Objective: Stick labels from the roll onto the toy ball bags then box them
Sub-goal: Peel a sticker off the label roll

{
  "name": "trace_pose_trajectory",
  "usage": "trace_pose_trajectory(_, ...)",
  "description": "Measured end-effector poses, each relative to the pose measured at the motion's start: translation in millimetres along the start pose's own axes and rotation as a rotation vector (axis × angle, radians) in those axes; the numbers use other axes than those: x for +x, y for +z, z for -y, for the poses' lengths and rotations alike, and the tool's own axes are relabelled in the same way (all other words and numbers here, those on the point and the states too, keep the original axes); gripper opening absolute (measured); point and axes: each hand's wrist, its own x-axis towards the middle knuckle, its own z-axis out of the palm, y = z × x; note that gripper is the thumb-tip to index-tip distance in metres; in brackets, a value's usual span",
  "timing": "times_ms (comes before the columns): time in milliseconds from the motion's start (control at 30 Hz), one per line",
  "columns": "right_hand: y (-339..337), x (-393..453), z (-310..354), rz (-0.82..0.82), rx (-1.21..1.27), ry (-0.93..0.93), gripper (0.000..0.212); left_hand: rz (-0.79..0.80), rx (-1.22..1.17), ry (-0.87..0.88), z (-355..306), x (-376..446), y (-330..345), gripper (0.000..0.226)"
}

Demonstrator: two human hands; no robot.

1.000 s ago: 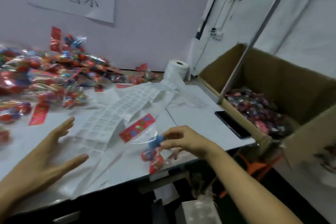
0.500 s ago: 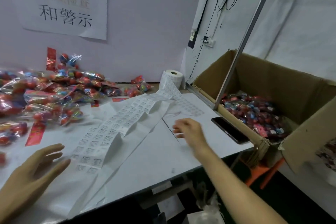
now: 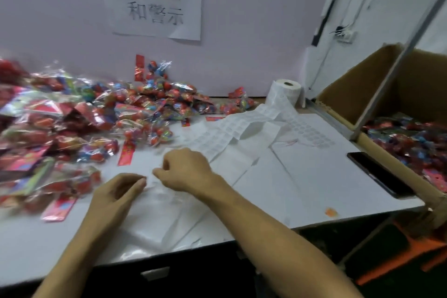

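Many toy ball bags (image 3: 72,128) lie piled at the counter's (image 3: 314,189) back left, and more sit in the box (image 3: 399,109) off its right edge. The label strip (image 3: 225,135) runs forward from the roll (image 3: 286,93). Peeling a label looks next. Left hand (image 3: 116,198) and right hand (image 3: 186,169) curl together near the front; whether either grip pinches a label, I cannot tell.

Ball bags (image 3: 72,123) piled left; label roll (image 3: 286,92) upright, strip unrolled; box (image 3: 362,84) w/ bags right.
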Motion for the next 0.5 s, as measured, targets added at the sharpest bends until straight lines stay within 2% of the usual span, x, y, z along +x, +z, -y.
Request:
trace_pose_trajectory(100, 2, -6, -12, 0.152, -0.035, 0.035, 0.033, -0.030, 0.024, -0.013, -6, -2, 0, 0.004)
trace_pose_trajectory(267, 20, -13, -29, 0.064, 0.019, 0.043, 0.022, -0.168, -0.008, -0.053, -10, -3, 1, 0.004)
trace_pose_trajectory(333, 34, -14, -33, -0.021, 0.062, 0.043, 0.020, -0.320, 0.061, 0.006, -12, -5, -1, 0.005)
trace_pose_trajectory(433, 55, -19, -41, -0.195, 0.142, 0.074, 0.019, -0.570, 0.234, 0.097, -12, -5, -3, 0.020)
trace_pose_trajectory(500, 60, -19, -47, -0.239, 0.192, 0.076, 0.019, -0.740, 0.311, 0.009, -11, -2, -3, 0.032)
